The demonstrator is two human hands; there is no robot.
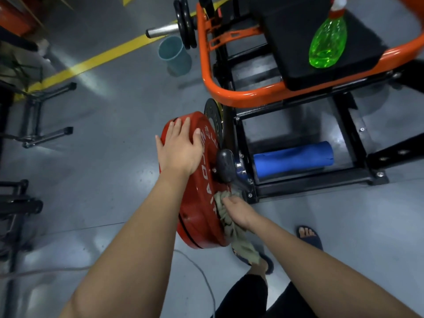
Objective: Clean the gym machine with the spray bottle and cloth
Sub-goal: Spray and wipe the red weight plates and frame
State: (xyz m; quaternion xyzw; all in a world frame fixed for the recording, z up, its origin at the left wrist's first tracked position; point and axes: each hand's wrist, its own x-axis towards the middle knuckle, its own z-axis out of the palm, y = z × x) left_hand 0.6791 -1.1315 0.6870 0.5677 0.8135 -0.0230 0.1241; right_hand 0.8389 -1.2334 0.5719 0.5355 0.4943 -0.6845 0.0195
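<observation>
Two grips are on the job. The left grip [181,149] lies flat on the rim of the red weight plate [197,216], with its fingers straight and spread. The right grip [239,213] pinches the cloth [244,250] and presses it on the lettered face of the plate, low down, just beside the black frame [305,187] of the gym machine.

The cloth is long and thin here. It runs from the right grip down toward the floor, and its loose end hangs over a foot [263,263] in an open sandal. That tail could get caught between the plate and the frame during a hard wipe.

The plate stands on its edge, so a hard rub could make it turn or rock. If it slipped off, the toes are right below it. The flat left grip looks like what keeps it steady.

Farther out, the green spray bottle [327,44] is on the black pad [293,37], well apart from both grips. Its fat end sits near the pad's front edge and its sprayer points to the top of the view. A shake of the machine could knock it off.

A cable [202,271] on the floor could trip a step back.
</observation>
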